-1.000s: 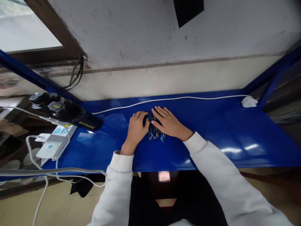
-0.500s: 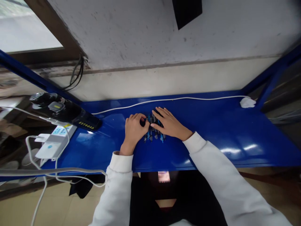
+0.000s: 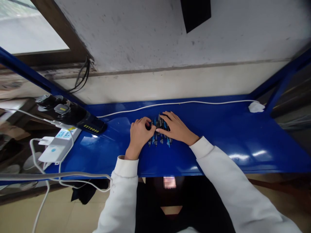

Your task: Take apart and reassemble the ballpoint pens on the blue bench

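Observation:
Several black and blue pens (image 3: 155,139) lie side by side in a row on the blue shelf, pointing toward me and away. At the row's left edge my left hand (image 3: 139,132) is curled, its thumb and bent fingers closed against the pens there. My right hand (image 3: 178,127) rests over the right side of the row. Its fingers stretch across the pens' far part, and the thumb points left, apart from them. Both hands hide parts of the pens. The near tips show below the hands.
A black device marked EXTRORD (image 3: 89,124) lies at the left beside a white power strip (image 3: 58,147). A white cable (image 3: 194,102) runs along the back of the blue shelf (image 3: 218,139) to a crumpled white piece (image 3: 256,106). More white cords hang at the front left.
My right hand's fingers have drawn closer together and bent over the pens. My left hand stays nearly still. The whole view has shifted slightly.

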The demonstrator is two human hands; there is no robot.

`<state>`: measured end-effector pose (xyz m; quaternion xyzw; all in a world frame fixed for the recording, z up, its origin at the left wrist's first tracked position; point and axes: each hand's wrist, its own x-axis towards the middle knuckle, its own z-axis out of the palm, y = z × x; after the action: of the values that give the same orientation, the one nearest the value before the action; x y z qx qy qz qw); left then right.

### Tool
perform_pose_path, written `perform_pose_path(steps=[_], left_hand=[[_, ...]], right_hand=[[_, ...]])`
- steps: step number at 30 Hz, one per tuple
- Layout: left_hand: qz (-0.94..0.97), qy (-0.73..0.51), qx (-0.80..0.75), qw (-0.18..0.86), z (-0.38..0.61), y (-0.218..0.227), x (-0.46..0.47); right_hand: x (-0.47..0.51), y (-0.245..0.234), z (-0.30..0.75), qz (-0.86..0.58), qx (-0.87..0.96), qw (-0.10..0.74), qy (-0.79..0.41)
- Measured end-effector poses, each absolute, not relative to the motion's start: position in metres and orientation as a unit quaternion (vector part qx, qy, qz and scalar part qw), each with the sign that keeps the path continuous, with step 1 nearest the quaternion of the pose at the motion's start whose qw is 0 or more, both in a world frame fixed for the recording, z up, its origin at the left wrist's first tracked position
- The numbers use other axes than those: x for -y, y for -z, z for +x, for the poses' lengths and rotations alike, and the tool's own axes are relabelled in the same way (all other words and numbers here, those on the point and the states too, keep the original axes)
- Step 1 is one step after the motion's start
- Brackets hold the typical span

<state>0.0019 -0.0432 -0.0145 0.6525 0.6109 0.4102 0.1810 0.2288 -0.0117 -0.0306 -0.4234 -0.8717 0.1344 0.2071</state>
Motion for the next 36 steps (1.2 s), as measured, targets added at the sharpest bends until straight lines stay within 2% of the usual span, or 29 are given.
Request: perform_pose_path(steps=[8, 14, 22, 26, 29, 33, 36], left_hand=[[0.661, -0.275, -0.689, 0.112, 0.003, 0.007, 0.044], [0.658, -0.280, -0.694, 0.085, 0.002, 0.009, 0.044], [0.663, -0.305, -0.678, 0.091, -0.003, 0.019, 0.041], [0.643, -0.329, -0.681, 0.124, -0.003, 0.018, 0.040], [0.614, -0.366, -0.683, 0.151, -0.002, 0.016, 0.040], [0.556, -0.493, -0.639, 0.196, -0.003, 0.013, 0.038], [0.482, -0.612, -0.561, 0.280, -0.003, 0.009, 0.036]], right_hand=[[0.011, 0.031, 0.227, -0.436, 0.870, 0.210, -0.096], [0.010, 0.031, 0.227, -0.421, 0.870, 0.240, -0.090], [0.004, 0.037, 0.228, -0.393, 0.847, 0.324, -0.153], [0.002, 0.034, 0.226, -0.384, 0.798, 0.408, -0.221], [0.002, 0.028, 0.224, -0.397, 0.707, 0.491, -0.318], [-0.002, 0.020, 0.227, -0.421, 0.494, 0.575, -0.499], [-0.008, 0.017, 0.235, -0.406, 0.356, 0.615, -0.574]])
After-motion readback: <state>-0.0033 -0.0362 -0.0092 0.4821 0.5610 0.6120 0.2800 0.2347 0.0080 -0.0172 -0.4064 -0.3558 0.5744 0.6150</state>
